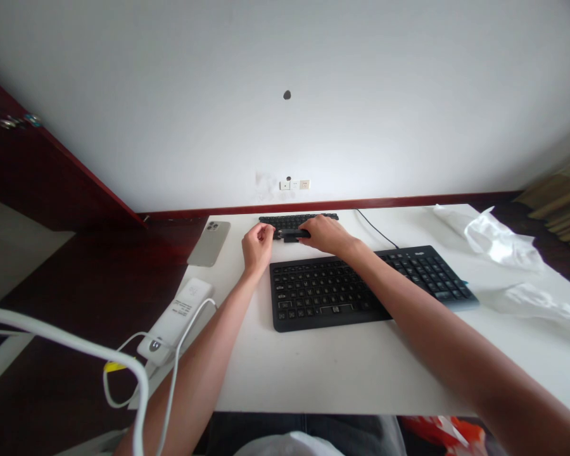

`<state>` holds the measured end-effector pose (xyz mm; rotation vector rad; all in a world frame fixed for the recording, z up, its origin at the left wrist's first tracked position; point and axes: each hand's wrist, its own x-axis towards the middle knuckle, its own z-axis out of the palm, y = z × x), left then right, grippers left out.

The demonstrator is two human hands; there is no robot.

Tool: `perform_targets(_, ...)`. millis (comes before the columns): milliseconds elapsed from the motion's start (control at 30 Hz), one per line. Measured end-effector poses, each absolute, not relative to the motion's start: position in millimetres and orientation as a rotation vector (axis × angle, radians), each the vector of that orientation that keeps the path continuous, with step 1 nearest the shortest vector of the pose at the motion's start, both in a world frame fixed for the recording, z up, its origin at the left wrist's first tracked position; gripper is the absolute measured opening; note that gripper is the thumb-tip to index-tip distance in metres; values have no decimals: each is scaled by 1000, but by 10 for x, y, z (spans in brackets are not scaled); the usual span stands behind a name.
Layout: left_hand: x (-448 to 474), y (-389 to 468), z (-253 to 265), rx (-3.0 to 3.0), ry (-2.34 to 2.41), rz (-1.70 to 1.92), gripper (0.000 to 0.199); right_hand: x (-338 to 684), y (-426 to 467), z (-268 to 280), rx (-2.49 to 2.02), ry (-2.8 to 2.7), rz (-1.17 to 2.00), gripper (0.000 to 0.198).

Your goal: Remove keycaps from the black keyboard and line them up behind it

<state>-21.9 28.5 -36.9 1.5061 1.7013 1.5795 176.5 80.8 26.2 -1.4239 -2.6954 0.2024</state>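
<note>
Between my two hands, near the far edge of the white table [247,380], is a small black elongated piece [292,234]; its exact kind is too small to make out. My left hand [259,246] is closed, pinching at its left end. My right hand [327,233] is closed round its right end, covering part of it. Just beyond them lies a narrow black panel of keys [285,221], partly hidden by my right hand. Nearer to me rests a full-size black keyboard [323,291], with my right forearm crossing above it.
At the left edge are a phone [209,244], face down, and a white power strip [180,316] with white cables. A thick white tube [76,335] curves through the left foreground. Crumpled clear plastic [498,237] lies at right. Behind the table stands the wall with sockets [294,185].
</note>
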Motion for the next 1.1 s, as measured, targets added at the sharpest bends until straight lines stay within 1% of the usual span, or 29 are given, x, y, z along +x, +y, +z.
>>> perform_targets(167, -213, 272, -351, 1502, 1702, 1581, 21, 1764, 810, 258, -1419, -2686, 219, 21)
perform_targets(700, -209, 282, -356, 1510, 1684, 1592, 24, 1760, 782, 247, -1404, -2705, 166, 26)
perform_targets(933, -228, 282, -356, 1515, 1734, 1584, 23, 1772, 803, 273, -1395, -2677, 205, 24)
perform_targets(1000, -255, 281, -351, 1517, 1823, 1623, 21, 1819, 834, 330, -1381, -2645, 240, 23)
perform_targets(1100, -301, 286, -355, 1539, 2047, 1637, 10, 1935, 901, 434, -1396, -2580, 262, 23)
